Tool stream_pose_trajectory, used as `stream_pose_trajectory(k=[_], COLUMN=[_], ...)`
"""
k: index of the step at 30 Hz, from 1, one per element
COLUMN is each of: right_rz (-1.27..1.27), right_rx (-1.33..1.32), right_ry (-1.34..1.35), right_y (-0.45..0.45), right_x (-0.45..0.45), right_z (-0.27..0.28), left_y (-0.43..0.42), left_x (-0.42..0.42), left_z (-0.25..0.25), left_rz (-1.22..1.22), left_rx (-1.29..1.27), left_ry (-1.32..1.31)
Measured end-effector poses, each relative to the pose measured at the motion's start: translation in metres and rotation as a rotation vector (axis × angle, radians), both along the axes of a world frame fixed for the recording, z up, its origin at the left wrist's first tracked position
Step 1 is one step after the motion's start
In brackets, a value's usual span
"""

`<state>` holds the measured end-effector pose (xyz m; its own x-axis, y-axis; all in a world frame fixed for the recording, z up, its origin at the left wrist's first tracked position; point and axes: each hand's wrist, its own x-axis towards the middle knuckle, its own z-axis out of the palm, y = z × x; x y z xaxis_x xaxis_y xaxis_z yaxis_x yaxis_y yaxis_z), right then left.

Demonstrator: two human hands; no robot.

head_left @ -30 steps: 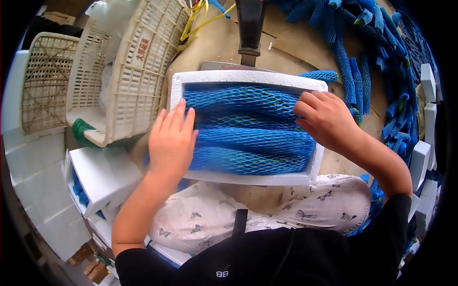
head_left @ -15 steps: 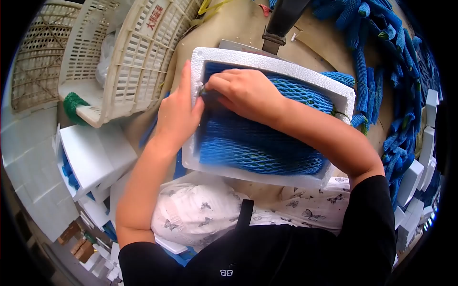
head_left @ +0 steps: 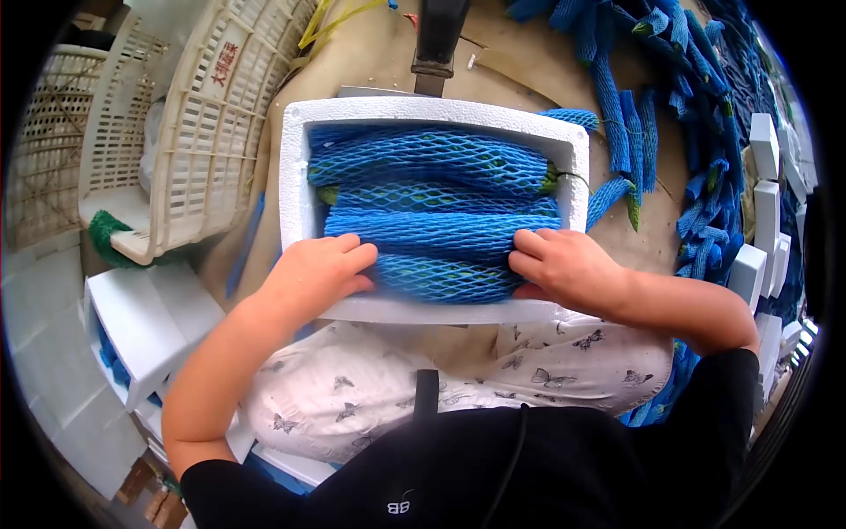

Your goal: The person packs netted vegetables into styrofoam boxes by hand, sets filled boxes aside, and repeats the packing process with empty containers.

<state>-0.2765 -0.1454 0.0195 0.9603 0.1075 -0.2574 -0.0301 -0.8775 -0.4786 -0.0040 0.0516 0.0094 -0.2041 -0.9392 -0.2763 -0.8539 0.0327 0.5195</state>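
A white foam box (head_left: 432, 110) stands in front of me, holding several long bundles in blue mesh (head_left: 432, 163) laid side by side. Green shows through the mesh and at some ends. My left hand (head_left: 322, 273) is closed on the left end of a lower blue mesh bundle (head_left: 432, 231). At the right end of the same bundle my right hand (head_left: 564, 269) has its fingers curled round it. The nearest bundle (head_left: 445, 278) lies between the hands, against the box's near wall.
White plastic crates (head_left: 207, 132) lean at the left, above a white foam box (head_left: 154, 317). A dark post (head_left: 438, 40) rises behind the box. Many blue mesh bundles (head_left: 608, 115) lie at the right, with white foam pieces (head_left: 765, 203) beyond.
My right hand has left the box's upper left corner for the right side. My left hand has come down from the left wall. The box now appears further left in view.
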Motion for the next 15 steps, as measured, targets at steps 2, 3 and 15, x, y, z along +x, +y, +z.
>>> stream_pose_trajectory(k=[2,3,15], right_rz=[-0.002,-0.024,-0.293], right_rx=[-0.003,0.046,-0.162], right_ry=[0.037,0.017,-0.175], right_y=[0.009,0.006,0.017], right_x=[0.003,0.0,0.027], right_z=[-0.012,-0.019,-0.014], left_y=[0.001,0.002,-0.045], left_x=[-0.001,0.0,-0.008], left_z=[-0.009,-0.015,0.003], left_rz=[-0.016,-0.018,0.338], left_rx=[0.074,0.056,-0.205], left_ry=[-0.039,-0.076,-0.165])
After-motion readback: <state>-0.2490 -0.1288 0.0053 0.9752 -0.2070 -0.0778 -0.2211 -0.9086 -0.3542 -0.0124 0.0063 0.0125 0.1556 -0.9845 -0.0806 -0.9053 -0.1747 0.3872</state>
